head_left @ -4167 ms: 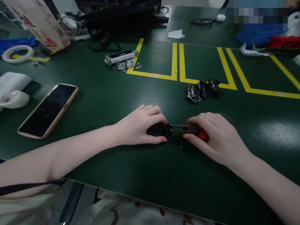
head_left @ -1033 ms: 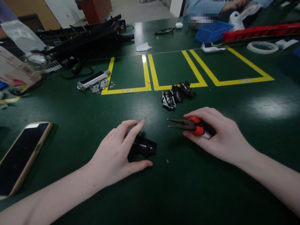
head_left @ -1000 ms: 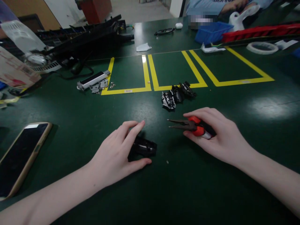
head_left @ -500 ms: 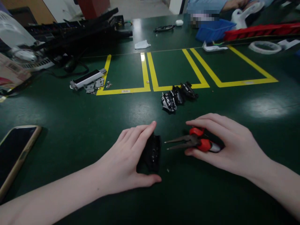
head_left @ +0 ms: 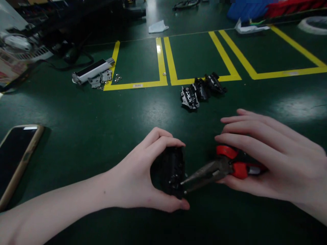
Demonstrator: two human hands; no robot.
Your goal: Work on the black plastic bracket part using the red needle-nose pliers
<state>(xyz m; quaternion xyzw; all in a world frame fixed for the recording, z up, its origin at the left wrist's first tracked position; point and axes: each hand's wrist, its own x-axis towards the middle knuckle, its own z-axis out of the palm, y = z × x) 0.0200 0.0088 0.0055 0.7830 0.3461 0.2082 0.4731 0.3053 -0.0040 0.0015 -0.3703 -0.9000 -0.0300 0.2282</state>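
Black part (head_left: 172, 172) sits low center of frame on the green table (head_left: 76, 112), stood on edge, long axis roughly vertical in frame. Left hand (head_left: 143, 177) comes in from lower left, forearm flat on table, thumb under and index curled over the top, clamped on the part.

Pliers (head_left: 219, 168) lie approx horizontal, slightly tilted, tips pointing left and down at the part's right face; tips look to be touching it, but view is dim there. Right hand (head_left: 270, 160) enters from lower right, thumb below and fingers spread over the red handles, gripping them.

More black parts (head_left: 201, 92) center frame by yellow tape. Phone (head_left: 16, 160) at left edge. Hinge w/ screws (head_left: 93, 71) upper left.
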